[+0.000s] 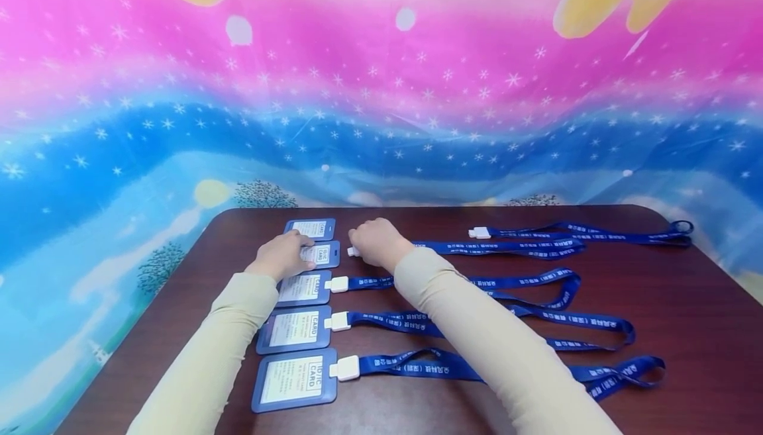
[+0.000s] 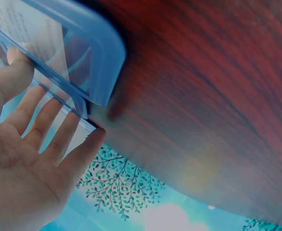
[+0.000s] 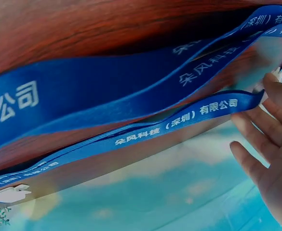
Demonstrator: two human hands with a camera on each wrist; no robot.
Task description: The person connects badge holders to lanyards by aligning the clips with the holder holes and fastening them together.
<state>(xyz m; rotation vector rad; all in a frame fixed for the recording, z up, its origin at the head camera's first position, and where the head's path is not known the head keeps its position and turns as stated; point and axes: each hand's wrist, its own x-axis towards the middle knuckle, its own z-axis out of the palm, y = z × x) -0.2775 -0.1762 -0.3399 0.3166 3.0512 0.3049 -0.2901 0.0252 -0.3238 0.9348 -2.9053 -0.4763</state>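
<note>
My left hand (image 1: 281,254) holds a blue badge holder (image 1: 324,255), the second from the far end of a column of holders, with the thumb at its near edge and fingers at its far edge. In the left wrist view the thumb (image 2: 16,72) lies along a blue frame. To the right, my right hand (image 1: 379,241) pinches the white clip (image 1: 351,251) end of a blue lanyard (image 1: 495,248). A small gap separates clip from holder. In the right wrist view the lanyard (image 3: 179,120) runs up to the fingers, and the clip is mostly hidden.
Nearer me, badge holders (image 1: 295,381) lie joined by white clips (image 1: 348,367) to blue lanyards (image 1: 429,363). Farthest back are a holder (image 1: 318,228) without a lanyard and a separate lanyard (image 1: 596,231) at right. A printed cloth (image 1: 381,124) hangs behind the brown table (image 1: 685,302).
</note>
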